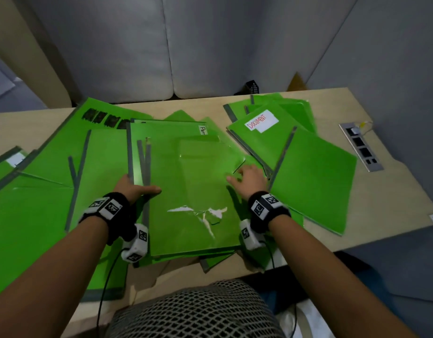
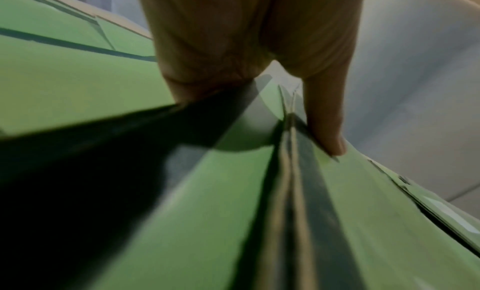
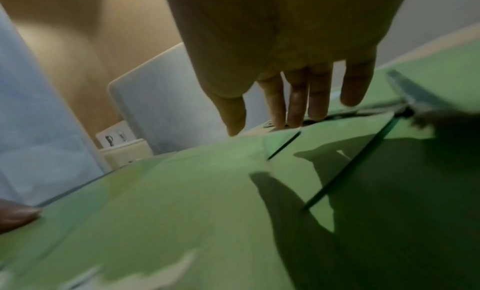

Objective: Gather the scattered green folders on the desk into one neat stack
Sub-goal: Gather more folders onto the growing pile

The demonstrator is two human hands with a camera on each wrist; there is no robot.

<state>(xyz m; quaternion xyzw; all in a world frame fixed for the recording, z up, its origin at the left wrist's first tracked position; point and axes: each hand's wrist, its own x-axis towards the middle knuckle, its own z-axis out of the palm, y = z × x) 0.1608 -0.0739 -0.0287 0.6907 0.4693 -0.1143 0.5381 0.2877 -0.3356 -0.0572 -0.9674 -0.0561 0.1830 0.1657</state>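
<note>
The left hand (image 1: 134, 189) grips the spine edge of the middle pile (image 1: 191, 191) of green folders on the desk (image 1: 393, 215), thumb on top. The right hand (image 1: 247, 178) hovers flat and relaxed above the pile's right edge. More folders (image 1: 315, 174) lie scattered at right. They look thin, slick and floppy, so the edges are the best hold.

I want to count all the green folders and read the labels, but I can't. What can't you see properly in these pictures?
- Head view: the folder count; the center pile overlaps, hiding lower sheets.
- Head view: the white label shows only "Per"; the rest is cut off by its folder's edge.
- Head view: the far-left folders are cut off by the frame.
- Left wrist view: the left hand has only its thumb showing; the fingers are under the spines.
- Right wrist view: everything is motion-blurred.
</note>
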